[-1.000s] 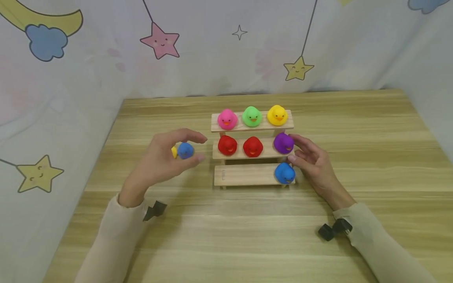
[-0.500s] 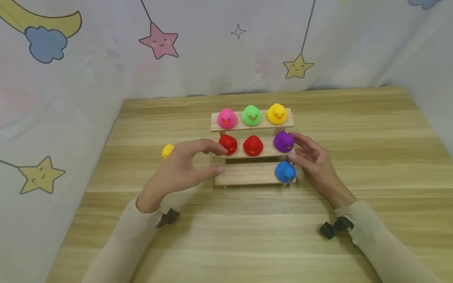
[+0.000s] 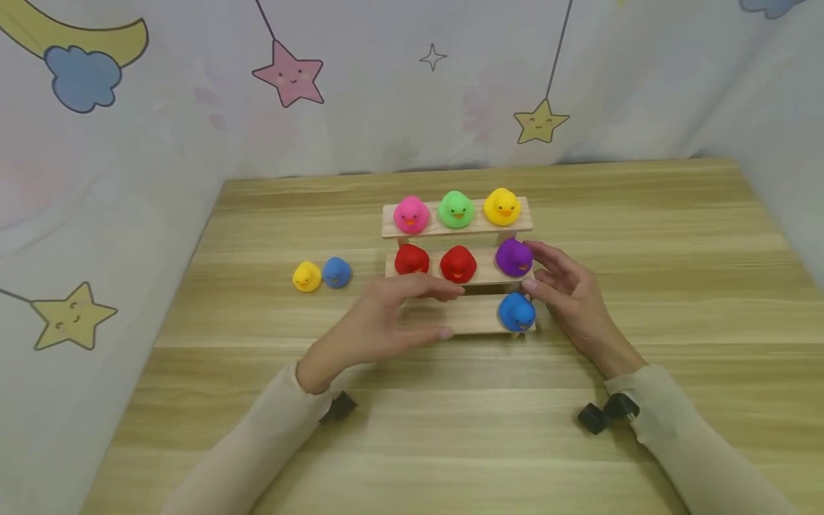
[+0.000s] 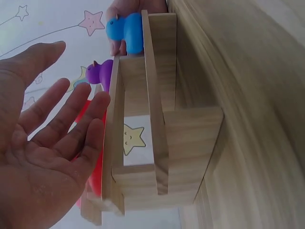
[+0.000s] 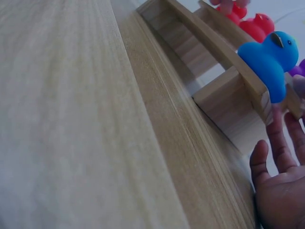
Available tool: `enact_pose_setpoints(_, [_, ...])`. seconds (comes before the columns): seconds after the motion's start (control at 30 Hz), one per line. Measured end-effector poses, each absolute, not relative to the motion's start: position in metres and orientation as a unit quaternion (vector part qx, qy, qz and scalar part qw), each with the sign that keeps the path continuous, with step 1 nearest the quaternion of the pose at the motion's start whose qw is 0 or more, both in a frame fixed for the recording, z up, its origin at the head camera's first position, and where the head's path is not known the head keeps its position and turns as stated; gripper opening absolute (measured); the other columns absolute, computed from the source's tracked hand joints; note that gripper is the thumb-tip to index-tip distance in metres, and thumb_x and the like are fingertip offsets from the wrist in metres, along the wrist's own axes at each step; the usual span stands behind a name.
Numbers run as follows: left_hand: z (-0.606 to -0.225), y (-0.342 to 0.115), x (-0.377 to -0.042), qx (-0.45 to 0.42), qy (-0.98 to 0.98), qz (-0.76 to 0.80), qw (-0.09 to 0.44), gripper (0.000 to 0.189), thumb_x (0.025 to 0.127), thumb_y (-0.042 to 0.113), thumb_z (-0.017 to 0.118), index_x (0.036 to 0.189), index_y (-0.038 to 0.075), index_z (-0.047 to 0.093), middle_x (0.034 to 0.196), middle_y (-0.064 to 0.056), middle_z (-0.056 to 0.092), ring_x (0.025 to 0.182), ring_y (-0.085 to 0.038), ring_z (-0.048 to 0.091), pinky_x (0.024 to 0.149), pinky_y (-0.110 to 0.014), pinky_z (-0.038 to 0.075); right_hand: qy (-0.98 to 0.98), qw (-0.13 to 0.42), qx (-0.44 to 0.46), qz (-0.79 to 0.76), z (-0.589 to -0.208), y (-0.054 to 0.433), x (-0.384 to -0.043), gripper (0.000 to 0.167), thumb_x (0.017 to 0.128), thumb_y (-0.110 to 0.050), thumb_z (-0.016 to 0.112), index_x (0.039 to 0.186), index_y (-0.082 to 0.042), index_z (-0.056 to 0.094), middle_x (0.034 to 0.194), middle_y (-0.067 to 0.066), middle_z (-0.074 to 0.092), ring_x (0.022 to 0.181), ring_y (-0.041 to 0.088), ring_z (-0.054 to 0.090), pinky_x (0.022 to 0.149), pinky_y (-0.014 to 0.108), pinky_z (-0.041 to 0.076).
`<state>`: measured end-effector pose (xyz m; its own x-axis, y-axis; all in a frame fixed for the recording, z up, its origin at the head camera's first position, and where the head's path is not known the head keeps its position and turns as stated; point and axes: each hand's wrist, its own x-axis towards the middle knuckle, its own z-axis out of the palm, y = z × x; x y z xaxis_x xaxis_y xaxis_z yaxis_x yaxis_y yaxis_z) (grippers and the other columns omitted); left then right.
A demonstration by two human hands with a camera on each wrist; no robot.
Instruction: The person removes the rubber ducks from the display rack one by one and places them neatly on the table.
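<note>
A three-tier wooden stand [image 3: 473, 315] bears rubber ducks. My left hand [image 3: 380, 322], palm turned inward and nothing in it, hovers over the left part of the bottom tier. It overlaps the lower edge of the left red duck [image 3: 411, 256]. Beside that sits a second red duck [image 3: 458, 265], then a purple duck [image 3: 514, 257] on the same tier. A blue duck [image 3: 517, 312] stands at the bottom tier's right end. My right hand [image 3: 579, 304] is at the stand's right side, fingertips by the purple duck and the tier ends, fingers loosely extended.
Along the top tier are a pink duck [image 3: 410, 216], a green duck [image 3: 455, 210] and a yellow duck [image 3: 502, 207]. Left of the stand, another yellow duck [image 3: 307, 277] and another blue duck [image 3: 337, 272] sit on the wooden table [image 3: 450, 429]. A patterned curtain [image 3: 386, 129] hangs behind.
My left hand has moved rightward from near the loose blue duck to the front of the bottom tier, uncovering both loose ducks. My right hand has stayed at the stand's right end.
</note>
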<state>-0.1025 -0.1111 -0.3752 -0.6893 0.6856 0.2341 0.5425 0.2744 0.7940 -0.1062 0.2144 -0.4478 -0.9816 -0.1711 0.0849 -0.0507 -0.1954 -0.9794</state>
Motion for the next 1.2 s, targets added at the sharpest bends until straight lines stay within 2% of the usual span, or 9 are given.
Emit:
enact_pose_setpoints(0.23, [-0.373,-0.097,-0.103,0.392,0.782,0.474,0.103,0.055,0.092,0.020,0.087,0.142,0.012,0.068,0.141,-0.007,0.074,0.126,-0.025,0.073,0.112,-0.044,0.059,0.642,0.042,-0.088,-0.760,-0.448,0.214,-0.107,0.057,0.103,0.005,0.063,0.157,-0.007,0.051,0.149,-0.005,0.063,0.090,0.008,0.068,0.085,0.016,0.061])
enact_pose_setpoints(0.47, [-0.375,-0.082,-0.100,0.389,0.779,0.479,0.112,0.051,0.093,0.021,0.087,0.141,0.016,0.069,0.137,-0.005,0.075,0.124,-0.025,0.073,0.111,-0.044,0.059,0.638,0.041,-0.092,-0.763,-0.447,0.215,-0.107,0.056,0.103,0.006,0.062,0.157,-0.007,0.052,0.149,-0.005,0.064,0.089,0.008,0.068,0.087,0.016,0.061])
enact_pose_setpoints(0.73, [-0.380,-0.063,-0.100,0.414,0.773,0.469,0.106,0.049,0.093,0.018,0.085,0.139,0.009,0.070,0.136,-0.007,0.076,0.124,-0.027,0.074,0.111,-0.044,0.059,0.634,0.041,-0.090,-0.767,-0.447,0.220,-0.105,0.056,0.103,0.006,0.061,0.157,-0.006,0.051,0.147,-0.004,0.066,0.088,0.009,0.070,0.086,0.017,0.062])
enact_pose_setpoints(1.0, [-0.377,-0.048,-0.104,0.420,0.783,0.450,0.091,0.046,0.094,0.019,0.085,0.137,0.010,0.072,0.130,-0.003,0.079,0.123,-0.021,0.075,0.106,-0.041,0.061,0.636,0.045,-0.098,-0.764,-0.447,0.219,-0.106,0.056,0.104,0.006,0.061,0.158,-0.006,0.051,0.150,-0.005,0.064,0.089,0.008,0.070,0.088,0.018,0.061])
enact_pose_setpoints(1.2, [-0.375,-0.040,-0.107,0.411,0.791,0.438,0.116,0.048,0.094,0.020,0.085,0.139,0.010,0.072,0.132,-0.003,0.079,0.124,-0.016,0.073,0.107,-0.039,0.061,0.629,0.044,-0.099,-0.770,-0.446,0.215,-0.106,0.055,0.103,0.006,0.061,0.156,-0.008,0.054,0.150,-0.006,0.064,0.093,0.007,0.069,0.086,0.016,0.060])
